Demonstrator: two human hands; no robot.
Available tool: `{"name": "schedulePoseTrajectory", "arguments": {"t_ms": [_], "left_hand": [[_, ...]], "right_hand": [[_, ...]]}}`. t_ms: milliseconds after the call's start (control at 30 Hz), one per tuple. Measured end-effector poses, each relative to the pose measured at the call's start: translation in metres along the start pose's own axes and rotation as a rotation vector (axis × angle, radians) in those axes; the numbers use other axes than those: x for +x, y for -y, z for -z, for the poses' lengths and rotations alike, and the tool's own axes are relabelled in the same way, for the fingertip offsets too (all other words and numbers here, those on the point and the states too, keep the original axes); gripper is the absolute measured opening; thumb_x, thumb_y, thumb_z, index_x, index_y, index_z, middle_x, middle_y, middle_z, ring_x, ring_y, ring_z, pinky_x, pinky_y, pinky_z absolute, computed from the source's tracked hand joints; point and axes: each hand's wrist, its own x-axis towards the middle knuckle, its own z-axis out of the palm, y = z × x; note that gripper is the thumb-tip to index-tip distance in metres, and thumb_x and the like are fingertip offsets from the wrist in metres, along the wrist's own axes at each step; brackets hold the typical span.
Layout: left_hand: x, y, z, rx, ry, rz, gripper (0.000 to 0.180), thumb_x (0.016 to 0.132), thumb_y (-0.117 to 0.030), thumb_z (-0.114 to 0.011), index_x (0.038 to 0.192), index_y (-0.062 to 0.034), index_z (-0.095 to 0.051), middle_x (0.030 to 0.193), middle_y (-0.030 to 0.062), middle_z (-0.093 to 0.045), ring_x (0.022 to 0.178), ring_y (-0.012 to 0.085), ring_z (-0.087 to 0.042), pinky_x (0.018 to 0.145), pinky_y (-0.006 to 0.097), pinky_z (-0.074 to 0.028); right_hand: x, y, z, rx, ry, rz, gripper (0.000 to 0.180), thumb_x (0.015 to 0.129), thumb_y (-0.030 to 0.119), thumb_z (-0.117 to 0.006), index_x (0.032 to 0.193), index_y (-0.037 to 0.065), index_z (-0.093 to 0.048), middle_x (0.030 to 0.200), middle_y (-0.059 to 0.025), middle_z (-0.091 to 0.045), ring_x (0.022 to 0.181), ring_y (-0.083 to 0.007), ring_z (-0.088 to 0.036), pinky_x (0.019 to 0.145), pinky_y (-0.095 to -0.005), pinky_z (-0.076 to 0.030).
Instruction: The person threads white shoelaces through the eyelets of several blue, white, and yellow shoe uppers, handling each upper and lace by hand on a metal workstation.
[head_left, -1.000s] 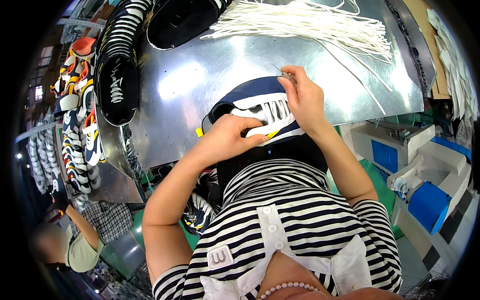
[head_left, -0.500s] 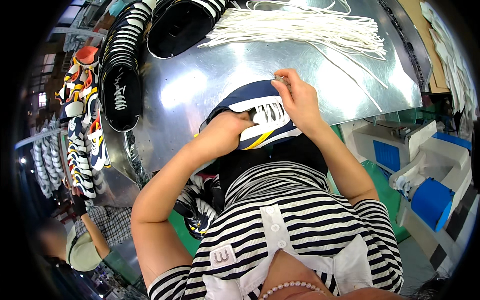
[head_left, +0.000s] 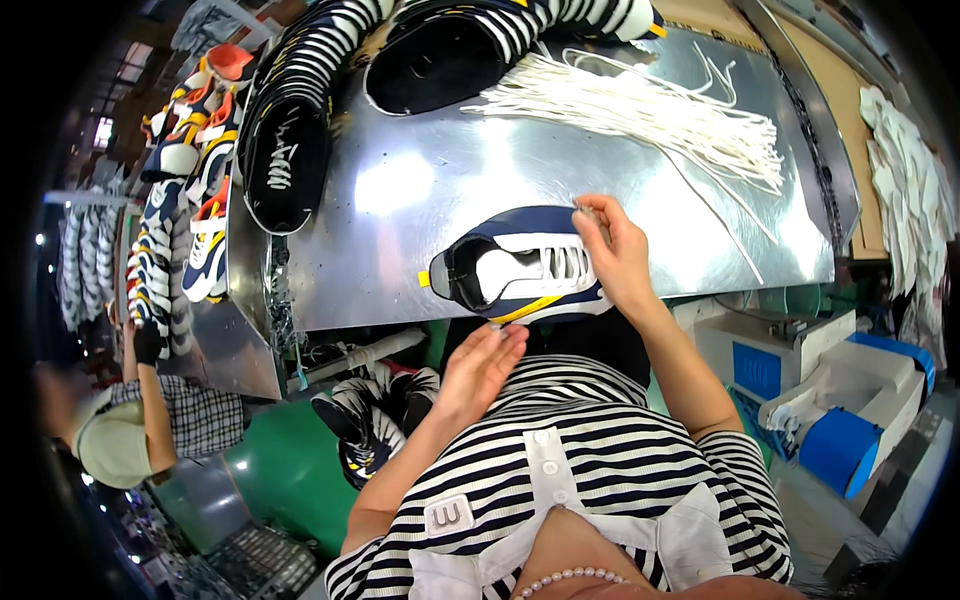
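A navy, white and yellow shoe upper (head_left: pixel 540 268) lies at the table's near edge, its dark collar to the left and its toe to the right. White lace crosses its eyelets, and white material shows inside the opening. My right hand (head_left: pixel 615 250) is at the toe end, covering part of it. Its fingers are curled toward the thumb, and a small greyish bit at the fingertips is too small to name. My left hand (head_left: pixel 482 372) is off the near side of the upper, with its fingers stretched out and nothing in it.
A bundle of white laces (head_left: pixel 650 115) lies on the metal table (head_left: pixel 400 240). Nested rows of shoe uppers (head_left: pixel 285 170) stand at the far left, with more on a rack (head_left: pixel 205 250). A co-worker (head_left: pixel 130 420) is at lower left. A white-and-blue machine (head_left: pixel 840 400) stands right.
My left hand has come out of the shoe opening and drawn back toward me, its fingers now stretched. The upper's collar is uncovered. My right hand remains at the toe.
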Motion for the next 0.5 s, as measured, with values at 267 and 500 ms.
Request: {"name": "schedulePoseTrajectory", "arguments": {"t_ms": [267,500], "left_hand": [[-0.034,-0.048,-0.018,1.324,0.128,-0.209,0.029,0.094,-0.02,-0.066,0.112,0.0006,-0.057,0.097,0.0096,-0.068,0.079,0.0181,-0.068,0.068,0.028,-0.05],[-0.007,-0.063,-0.079,1.786,0.036,-1.14,0.039,0.09,-0.014,-0.069,0.124,-0.0029,-0.054,0.097,0.0126,-0.071,0.084,0.0258,-0.069,0.072,0.034,-0.051]], "right_hand": [[-0.009,0.004,-0.005,-0.025,-0.007,0.035,0.023,0.09,0.016,-0.068,0.109,0.004,-0.063,0.085,-0.0113,-0.069,0.072,-0.0176,-0.066,0.065,-0.0286,-0.05],[-0.009,-0.002,-0.004,0.082,0.042,0.015,0.02,0.091,0.015,-0.067,0.106,0.003,-0.063,0.083,-0.0067,-0.068,0.07,-0.0116,-0.061,0.064,-0.0257,-0.048]]}}
